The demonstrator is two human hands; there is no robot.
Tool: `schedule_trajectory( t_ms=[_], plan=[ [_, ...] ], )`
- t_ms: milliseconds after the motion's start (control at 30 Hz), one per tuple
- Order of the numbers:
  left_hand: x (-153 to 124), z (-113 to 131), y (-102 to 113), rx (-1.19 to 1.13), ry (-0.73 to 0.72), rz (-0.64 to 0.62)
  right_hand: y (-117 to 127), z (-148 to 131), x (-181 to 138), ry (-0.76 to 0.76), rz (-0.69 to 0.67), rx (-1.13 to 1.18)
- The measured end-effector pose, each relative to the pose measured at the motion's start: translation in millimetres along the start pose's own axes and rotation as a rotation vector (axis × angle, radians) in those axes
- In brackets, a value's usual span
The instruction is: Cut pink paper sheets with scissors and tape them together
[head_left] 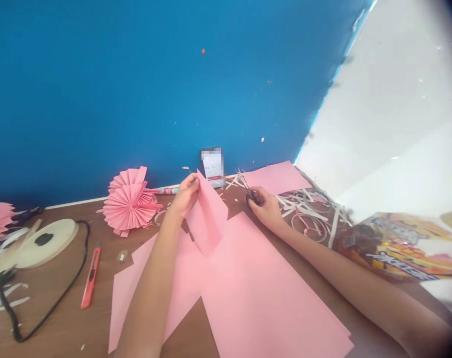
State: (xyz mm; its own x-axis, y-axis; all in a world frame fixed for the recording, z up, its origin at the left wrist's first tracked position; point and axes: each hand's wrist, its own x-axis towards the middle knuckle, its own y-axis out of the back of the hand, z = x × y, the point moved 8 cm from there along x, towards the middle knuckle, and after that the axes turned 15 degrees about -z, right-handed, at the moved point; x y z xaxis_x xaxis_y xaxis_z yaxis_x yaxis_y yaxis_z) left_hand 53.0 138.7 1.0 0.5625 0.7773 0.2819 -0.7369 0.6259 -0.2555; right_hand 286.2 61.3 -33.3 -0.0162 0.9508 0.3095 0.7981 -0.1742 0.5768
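Observation:
Pinched in my left hand [188, 193] is a small folded sheet of pink paper [210, 216], held up above larger pink sheets [263, 283] spread on the table. My right hand [266, 204] grips a pair of scissors [253, 196] by its dark handles, with the blades pointing away toward the wall. The scissors are apart from the paper in my left hand. Pleated pink paper rosettes [131, 204] stand to the left of my left hand.
A phone [213, 166] leans against the blue wall. White paper strips [304, 204] lie beyond my right forearm, near another pink sheet [278, 177]. On the left are a red box cutter [91, 276], a black cord [67, 293] and a cream disc-shaped object [57, 241]. A printed plastic packet [405, 248] sits at right.

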Motion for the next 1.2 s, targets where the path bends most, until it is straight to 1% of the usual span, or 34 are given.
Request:
schedule_trajectory(
  t_ms=[67,133,200,233,300,433,500,600,700,800,867,933,1067,1133,1200],
  plan=[
    [5.7,-10.1,-10.9,-0.191,-0.016,-0.06,-1.0,-5.7,-0.4,0.04,-0.023,0.041],
    [14.8,-27.0,-19.0,-0.353,-0.007,-0.092,-2.6,-11.7,-1.2,0.078,-0.049,0.096],
    [24.0,-48.0,-23.5,-0.477,0.033,-0.082,-4.2,-15.2,-1.4,0.095,-0.061,0.178],
    [27.1,-57.9,-24.2,-0.519,0.049,-0.054,-4.7,-15.8,-1.0,0.095,-0.056,0.23],
    [29.7,-73.1,-29.3,-0.591,0.069,-0.027,-6.1,-16.3,0.6,0.094,-0.046,0.349],
    [21.8,-89.0,-50.7,-0.695,0.103,-0.037,-12.0,-18.9,5.4,0.094,-0.081,0.568],
    [16.7,-95.2,-60.4,-0.721,0.138,-0.038,-13.9,-19.6,6.3,0.082,-0.096,0.592],
    [14.8,-104.1,-66.3,-0.756,0.176,-0.05,-13.9,-15.1,5.6,0.042,-0.074,0.525],
    [19.3,-112.9,-64.1,-0.756,0.214,-0.105,-18.0,-4.0,4.9,-0.021,-0.073,0.526],
    [25.0,-118.5,-58.3,-0.711,0.236,-0.146,-28.0,2.7,5.6,-0.05,-0.147,0.585],
    [26.7,-120.3,-55.5,-0.65,0.259,-0.141,-32.2,4.1,5.8,-0.059,-0.181,0.602],
    [26.3,-120.5,-56.0,-0.582,0.298,-0.136,-33.4,5.1,5.6,-0.074,-0.186,0.623],
    [23.2,-115.1,-59.4,-0.499,0.338,-0.122,-28.0,5.9,5.5,-0.09,-0.138,0.672],
    [21.5,-113.3,-57.3,-0.447,0.345,-0.094,-23.3,4.8,6.1,-0.074,-0.101,0.689],
    [20.0,-113.1,-50.3,-0.366,0.338,-0.031,-21.7,2.6,6.9,-0.052,-0.1,0.713]
  ],
)
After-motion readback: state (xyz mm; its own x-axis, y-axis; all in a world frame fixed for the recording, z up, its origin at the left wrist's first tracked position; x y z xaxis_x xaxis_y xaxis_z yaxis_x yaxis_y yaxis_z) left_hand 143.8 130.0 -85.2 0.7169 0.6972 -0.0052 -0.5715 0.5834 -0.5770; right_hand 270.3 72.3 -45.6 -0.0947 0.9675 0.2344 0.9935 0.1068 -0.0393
